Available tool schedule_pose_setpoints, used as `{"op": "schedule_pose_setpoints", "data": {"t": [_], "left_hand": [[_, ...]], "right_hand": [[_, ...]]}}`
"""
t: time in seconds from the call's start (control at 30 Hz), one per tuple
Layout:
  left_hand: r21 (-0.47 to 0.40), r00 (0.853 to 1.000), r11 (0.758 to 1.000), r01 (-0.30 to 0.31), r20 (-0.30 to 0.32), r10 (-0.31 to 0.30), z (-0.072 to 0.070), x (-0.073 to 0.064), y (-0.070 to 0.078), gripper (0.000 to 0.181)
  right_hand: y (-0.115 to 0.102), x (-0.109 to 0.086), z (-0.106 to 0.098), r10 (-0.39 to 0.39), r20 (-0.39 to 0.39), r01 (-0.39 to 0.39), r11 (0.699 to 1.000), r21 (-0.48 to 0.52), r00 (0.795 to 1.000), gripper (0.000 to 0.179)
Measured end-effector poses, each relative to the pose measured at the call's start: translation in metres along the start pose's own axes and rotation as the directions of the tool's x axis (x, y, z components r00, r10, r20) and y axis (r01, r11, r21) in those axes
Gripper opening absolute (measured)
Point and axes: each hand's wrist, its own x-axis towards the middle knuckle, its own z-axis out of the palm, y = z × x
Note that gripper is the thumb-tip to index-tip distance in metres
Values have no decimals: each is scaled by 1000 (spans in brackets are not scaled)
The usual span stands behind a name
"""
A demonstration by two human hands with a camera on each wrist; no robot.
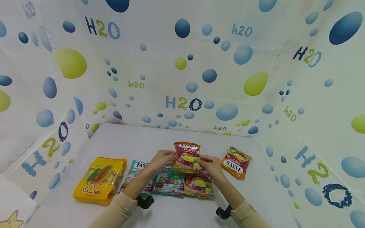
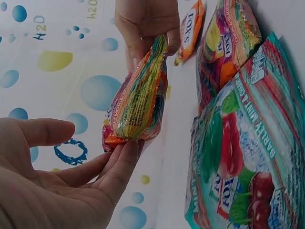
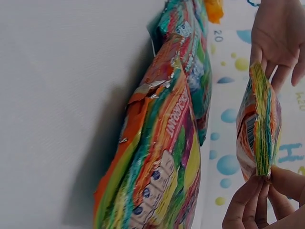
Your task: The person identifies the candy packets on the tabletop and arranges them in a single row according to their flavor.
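Note:
An orange and purple Fox's fruit candy bag (image 1: 187, 156) is held up over the table between both hands. My right hand (image 1: 212, 166) pinches its right edge between thumb and fingers. On the other side, my left hand (image 2: 71, 176) touches the bag with nearly straight fingers, its thumb standing apart from it. Below lies a second fruit candy bag (image 1: 199, 186), beside a green mint candy bag (image 1: 169, 183). Another green mint bag (image 1: 134, 173) is partly hidden behind my left forearm.
A large yellow candy bag (image 1: 99, 180) lies at the left of the white table (image 1: 137, 137). To the right is one more fruit candy bag (image 1: 236, 163), turned around. Patterned sheets (image 1: 159, 63) rise behind the table and at both sides.

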Motion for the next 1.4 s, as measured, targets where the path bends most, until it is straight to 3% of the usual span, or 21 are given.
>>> {"op": "schedule_pose_setpoints", "data": {"t": [0.33,0.57,0.9,1.4], "left_hand": [[7,1000,1000,23,20,-23,16,1,-4,46],[6,998,1000,4,59,-4,27,5,-7,48],[46,993,998,34,112,-39,45,6,-4,52],[-17,976,1000,-25,218,29,92,10,-13,51]], "right_hand": [[8,-7,-16,14,-26,-14,1000,-1,1000,39],[11,-13,-29,9,-19,-9,1000,-9,1000,40],[20,-20,-49,2,-45,-2,1000,-3,999,35],[42,-39,-94,45,-132,-53,997,-54,990,38]]}}
